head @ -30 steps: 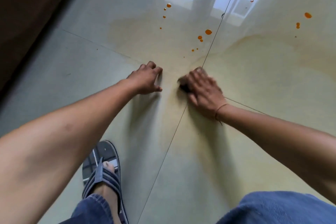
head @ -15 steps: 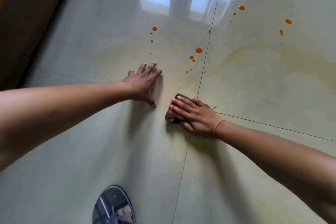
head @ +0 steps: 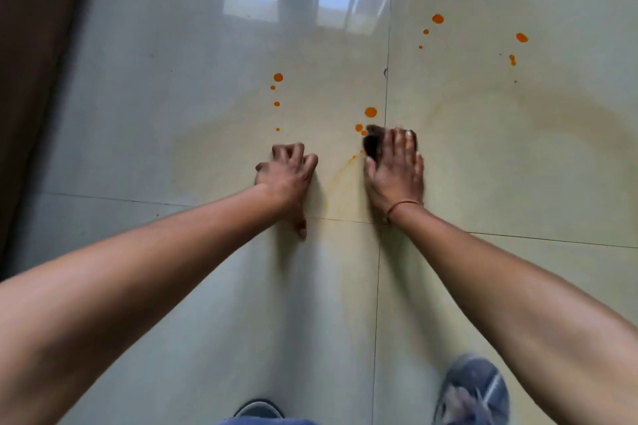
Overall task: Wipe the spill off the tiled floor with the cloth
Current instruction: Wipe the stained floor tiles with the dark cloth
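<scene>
Cloth [head: 373,143] has shot forward under the right hand [head: 397,179], fingers [head: 400,145] flat and close together, right up to the nearest orange drops [head: 370,112]; left hand [head: 286,178] braces, fingers curled, plenty left.

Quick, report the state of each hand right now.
Left hand: closed, fingers curled, tips on the tiled floor, holding nothing.
Right hand: open, straight fingers pressing the dark cloth onto the floor.

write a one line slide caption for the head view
Right hand presses a dark cloth onto the tiled floor beside orange drops; left hand rests on the tile, fingers curled.
</scene>
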`<state>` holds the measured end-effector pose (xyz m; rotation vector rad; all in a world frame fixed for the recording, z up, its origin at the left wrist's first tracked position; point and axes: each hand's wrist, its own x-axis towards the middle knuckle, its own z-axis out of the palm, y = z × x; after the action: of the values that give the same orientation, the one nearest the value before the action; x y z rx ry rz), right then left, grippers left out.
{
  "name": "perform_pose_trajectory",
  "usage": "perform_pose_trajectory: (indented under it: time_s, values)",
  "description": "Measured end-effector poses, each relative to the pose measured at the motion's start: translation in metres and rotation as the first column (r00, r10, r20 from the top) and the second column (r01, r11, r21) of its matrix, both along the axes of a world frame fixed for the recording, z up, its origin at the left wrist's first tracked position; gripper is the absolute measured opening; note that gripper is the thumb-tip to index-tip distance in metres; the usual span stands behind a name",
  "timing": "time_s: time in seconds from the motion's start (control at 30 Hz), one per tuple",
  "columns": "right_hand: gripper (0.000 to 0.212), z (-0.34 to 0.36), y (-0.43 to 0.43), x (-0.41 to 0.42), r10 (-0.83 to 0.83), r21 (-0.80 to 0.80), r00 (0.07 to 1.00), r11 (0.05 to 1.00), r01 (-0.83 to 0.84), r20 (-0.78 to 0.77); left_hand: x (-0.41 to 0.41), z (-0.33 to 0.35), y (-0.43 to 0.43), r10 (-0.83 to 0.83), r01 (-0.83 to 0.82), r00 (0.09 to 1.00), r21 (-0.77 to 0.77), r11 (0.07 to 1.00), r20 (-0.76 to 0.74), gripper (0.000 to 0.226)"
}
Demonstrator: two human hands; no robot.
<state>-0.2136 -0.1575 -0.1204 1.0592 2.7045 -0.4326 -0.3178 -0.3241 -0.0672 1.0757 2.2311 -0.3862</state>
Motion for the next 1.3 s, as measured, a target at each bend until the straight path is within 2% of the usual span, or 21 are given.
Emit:
perform_pose_trajectory:
  time_s: [0.07,0.13,0.17,0.2,0.27,0.3,0.37,0.47,0.53,0.57,0.63,0.7,0.8,0.87,0.93,0.97,1.03,1.13,1.17,1.23,1.3]
  values:
    - [0.068,-0.005,-0.016,0.011,0.321,0.029,0.943,0.947,-0.320,-0.085,0.001,-0.002,0.003,0.004,-0.004,1.000,0.003,1.000,0.000,0.133]
    - [0.070,-0.010,-0.004,0.043,0.753,0.057,0.653,0.658,-0.751,-0.082,0.002,-0.005,-0.004,0.024,-0.024,1.000,0.036,0.999,0.016,0.130]
    - [0.070,-0.013,0.016,0.043,0.793,0.079,0.602,0.609,-0.790,-0.096,0.002,-0.007,-0.008,0.026,-0.027,0.999,0.052,0.998,0.023,0.130]
    - [0.069,-0.016,0.031,0.032,0.717,0.083,0.691,0.697,-0.712,-0.098,0.000,-0.010,-0.011,0.029,-0.031,0.999,0.066,0.997,0.028,0.131]
    - [0.067,-0.015,0.044,0.001,0.169,0.013,0.971,0.986,-0.169,-0.168,0.001,-0.013,-0.013,0.073,-0.075,0.997,0.122,0.990,0.028,0.131]
    - [0.067,-0.016,0.034,-0.010,-0.023,-0.007,0.988,1.000,0.023,-0.151,0.000,-0.015,-0.012,0.107,-0.109,0.994,0.145,0.983,0.020,0.132]
    - [0.068,-0.015,0.006,-0.006,0.178,0.060,0.966,0.984,-0.170,-0.186,0.000,-0.018,-0.006,0.154,-0.155,0.988,0.158,0.975,0.020,0.137]
    - [0.071,-0.015,0.019,0.032,0.785,0.111,0.602,0.618,-0.779,-0.144,0.001,-0.021,0.003,0.185,-0.192,0.981,0.143,0.971,0.062,0.139]
    - [0.069,-0.016,0.051,0.012,0.656,0.136,0.739,0.755,-0.642,-0.154,0.001,-0.021,0.004,0.200,-0.211,0.976,0.135,0.968,0.089,0.140]
    - [0.068,-0.014,0.062,-0.007,0.373,0.096,0.907,0.928,-0.361,-0.194,0.001,-0.020,0.004,0.206,-0.218,0.974,0.135,0.967,0.098,0.141]
    - [0.065,-0.012,0.051,-0.042,-0.100,0.001,0.982,0.995,0.101,-0.161,0.000,-0.020,0.003,0.218,-0.230,0.971,0.146,0.962,0.095,0.141]
    - [0.064,-0.013,0.026,-0.043,0.115,0.027,0.978,0.993,-0.112,-0.175,0.001,-0.021,0.004,0.217,-0.229,0.972,0.152,0.962,0.090,0.141]
    - [0.065,-0.016,0.037,-0.007,0.727,0.093,0.669,0.685,-0.723,-0.158,0.001,-0.023,0.004,0.223,-0.234,0.972,0.179,0.956,0.077,0.141]
    - [0.062,-0.016,0.070,-0.033,0.551,0.104,0.819,0.835,-0.541,-0.161,0.000,-0.025,0.003,0.221,-0.231,0.973,0.185,0.955,0.073,0.140]
    - [0.060,-0.009,0.077,-0.075,0.000,0.035,0.985,0.999,0.006,-0.174,0.000,-0.026,0.003,0.222,-0.233,0.972,0.193,0.953,0.075,0.140]
    - [0.062,-0.006,0.062,-0.084,-0.044,0.011,0.992,0.999,0.046,-0.122,0.000,-0.026,0.004,0.221,-0.232,0.972,0.194,0.953,0.076,0.141]
    - [0.065,-0.009,0.020,-0.066,0.305,0.034,0.941,0.952,-0.303,-0.147,0.001,-0.023,0.002,0.213,-0.223,0.974,0.188,0.957,0.073,0.141]
    - [0.068,-0.008,0.016,-0.002,0.764,0.057,0.634,0.643,-0.764,-0.124,0.003,-0.023,-0.001,0.225,-0.242,0.969,0.206,0.948,0.101,0.141]
    - [0.067,-0.011,0.031,-0.009,0.749,0.061,0.651,0.661,-0.748,-0.127,0.003,-0.023,-0.004,0.232,-0.253,0.966,0.215,0.943,0.116,0.141]
    - [0.063,-0.006,0.051,-0.052,0.354,0.037,0.925,0.935,-0.352,-0.136,0.004,-0.025,-0.011,0.238,-0.268,0.960,0.231,0.935,0.148,0.140]
    - [0.065,-0.001,0.030,-0.089,0.077,-0.001,0.994,0.997,-0.078,-0.083,0.002,-0.028,-0.020,0.246,-0.282,0.956,0.269,0.921,0.161,0.138]
